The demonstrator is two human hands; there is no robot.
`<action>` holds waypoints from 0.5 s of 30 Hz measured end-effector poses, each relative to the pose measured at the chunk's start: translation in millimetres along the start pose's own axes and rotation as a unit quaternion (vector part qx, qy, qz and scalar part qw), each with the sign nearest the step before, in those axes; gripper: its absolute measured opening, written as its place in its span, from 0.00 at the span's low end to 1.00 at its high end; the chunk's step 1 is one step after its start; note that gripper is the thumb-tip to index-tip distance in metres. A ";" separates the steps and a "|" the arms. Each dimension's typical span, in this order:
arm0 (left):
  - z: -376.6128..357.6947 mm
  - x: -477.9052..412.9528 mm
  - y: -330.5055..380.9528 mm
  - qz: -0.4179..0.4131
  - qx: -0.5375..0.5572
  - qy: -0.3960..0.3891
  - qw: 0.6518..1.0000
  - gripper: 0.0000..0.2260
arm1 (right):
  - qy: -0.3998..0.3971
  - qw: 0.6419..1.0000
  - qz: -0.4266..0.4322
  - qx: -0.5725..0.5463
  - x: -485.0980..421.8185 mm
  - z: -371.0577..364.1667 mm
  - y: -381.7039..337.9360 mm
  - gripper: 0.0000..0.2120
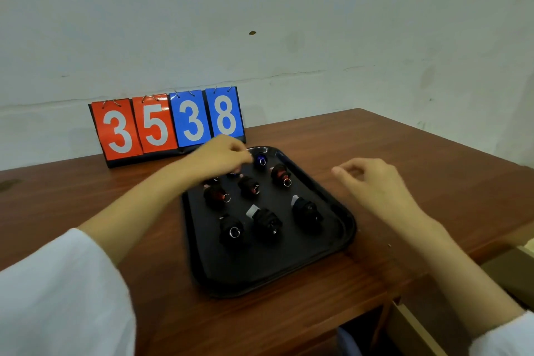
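Just now, left hand [219, 157] curled over far-left corner of the tray [260, 274], grip unclear, right hand [372, 182] relaxed, empty, beside its right edge.

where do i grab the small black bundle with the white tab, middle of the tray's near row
Pinch the small black bundle with the white tab across its thick middle, coming straight down from above: it lies on its side on the black plastic tray, with gaps to both neighbours.
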State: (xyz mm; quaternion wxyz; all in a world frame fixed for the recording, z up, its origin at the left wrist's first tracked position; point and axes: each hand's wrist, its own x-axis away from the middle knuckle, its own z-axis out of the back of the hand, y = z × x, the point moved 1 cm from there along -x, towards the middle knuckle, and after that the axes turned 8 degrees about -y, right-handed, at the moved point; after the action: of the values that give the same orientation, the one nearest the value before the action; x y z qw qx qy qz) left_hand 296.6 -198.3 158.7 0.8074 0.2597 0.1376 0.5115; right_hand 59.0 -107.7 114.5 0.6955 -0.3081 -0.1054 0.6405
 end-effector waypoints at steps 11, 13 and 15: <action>1.3 52.7 -104.0 0.254 0.228 -0.005 0.940 0.14 | -0.142 0.988 -0.060 -0.002 -74.5 -48.4 -10.4 0.09; 3.9 50.3 -102.9 0.238 0.303 0.006 0.923 0.14 | -0.139 0.987 -0.081 -0.010 -80.8 -53.6 -11.9 0.09; 5.9 47.4 -104.0 0.227 0.342 0.003 0.912 0.15 | -0.126 0.987 -0.103 -0.014 -83.2 -55.0 -13.8 0.10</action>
State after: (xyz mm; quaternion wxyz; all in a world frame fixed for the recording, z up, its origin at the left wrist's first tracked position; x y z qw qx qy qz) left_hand 398.7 -192.9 107.4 0.5306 0.5425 0.2442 0.6038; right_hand 87.1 -203.2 99.6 0.7343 -0.2221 -0.2329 0.5977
